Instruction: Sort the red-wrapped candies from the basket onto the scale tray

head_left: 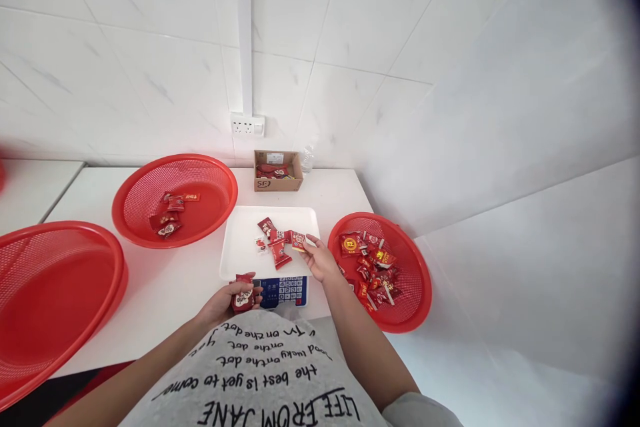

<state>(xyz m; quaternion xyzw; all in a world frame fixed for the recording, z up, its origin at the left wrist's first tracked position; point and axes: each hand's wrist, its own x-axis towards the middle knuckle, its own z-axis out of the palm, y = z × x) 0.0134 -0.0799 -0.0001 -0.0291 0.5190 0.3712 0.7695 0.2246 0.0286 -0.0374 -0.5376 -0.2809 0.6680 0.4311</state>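
Observation:
My left hand [223,303] is closed around a red snack packet [243,295], held just in front of the scale's blue keypad [286,290]. My right hand [320,259] pinches a small red candy packet [299,241] at the right side of the white scale tray [240,250]. A few more red packets [274,240] lie on the tray. To the right of that hand, a red mesh basket [413,280] holds several red candy packets [373,267].
A red basket [150,180] with a few packets stands at the back left. A large red basket [50,307] sits at the near left. A cardboard box [278,171] of packets and a small bottle [307,159] stand by the tiled wall, under a socket [247,125].

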